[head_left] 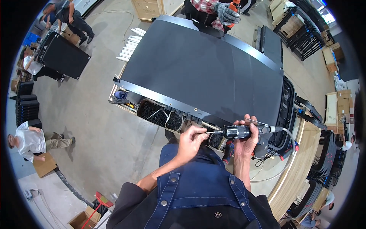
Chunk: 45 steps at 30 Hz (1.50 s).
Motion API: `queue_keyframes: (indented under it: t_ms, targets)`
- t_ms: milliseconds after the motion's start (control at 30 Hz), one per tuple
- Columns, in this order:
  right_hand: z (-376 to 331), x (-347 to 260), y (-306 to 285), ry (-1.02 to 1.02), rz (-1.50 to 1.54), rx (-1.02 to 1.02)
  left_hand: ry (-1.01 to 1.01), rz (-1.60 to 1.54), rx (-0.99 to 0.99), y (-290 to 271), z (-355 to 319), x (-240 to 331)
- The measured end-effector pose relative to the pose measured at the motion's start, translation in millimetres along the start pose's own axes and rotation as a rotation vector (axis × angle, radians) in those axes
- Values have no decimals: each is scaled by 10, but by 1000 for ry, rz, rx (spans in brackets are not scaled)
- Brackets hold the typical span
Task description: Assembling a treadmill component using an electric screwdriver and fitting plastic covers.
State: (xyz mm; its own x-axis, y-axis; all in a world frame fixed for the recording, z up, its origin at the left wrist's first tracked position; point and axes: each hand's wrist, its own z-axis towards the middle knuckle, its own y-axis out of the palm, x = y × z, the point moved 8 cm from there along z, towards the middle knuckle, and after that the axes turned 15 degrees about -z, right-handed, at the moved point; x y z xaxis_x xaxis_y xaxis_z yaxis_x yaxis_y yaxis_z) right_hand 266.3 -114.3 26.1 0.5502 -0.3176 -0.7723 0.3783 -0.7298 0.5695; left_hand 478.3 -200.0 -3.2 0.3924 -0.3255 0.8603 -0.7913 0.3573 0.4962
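My right hand is wrapped around a black and silver pneumatic screwdriver, its hose running off to the right. The tool lies nearly level, its bit pointing left. Thumb and fingers of my left hand pinch together at the bit's tip; what they grip there is too small to make out. Just beyond both hands lies a large dark panel with a metal rail along its near edge. Below that rail hang bins of black screws, one partly behind my left hand.
Across the panel, a person's gloved hand holds an orange and black power tool. Black tubular frames stand at the panel's right end, beside a wooden board. People carry a black panel at far left.
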Motion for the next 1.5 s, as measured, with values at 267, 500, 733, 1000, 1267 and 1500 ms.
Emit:
queue_keyframes:
  t_ms: [267,500,733,1000,1267,1500]
  targets:
    - [-80,271,54,-2,-211,150,-301,31,-143,-295,289,-74]
    - [-140,-68,834,-361,-510,-194,-638,-553,-153,-377,473,-494]
    - [75,75,1105,-446,-618,-218,-782,-1307,102,3,572,-858]
    - [159,419,1590,-517,-1002,-565,-840,-480,150,-419,389,-779]
    - [84,770,2122,-361,-935,-936,77,-361,649,-1216,1132,-469]
    - [-322,799,2181,-668,-1111,-1423,64,-200,704,-1255,1182,-430]
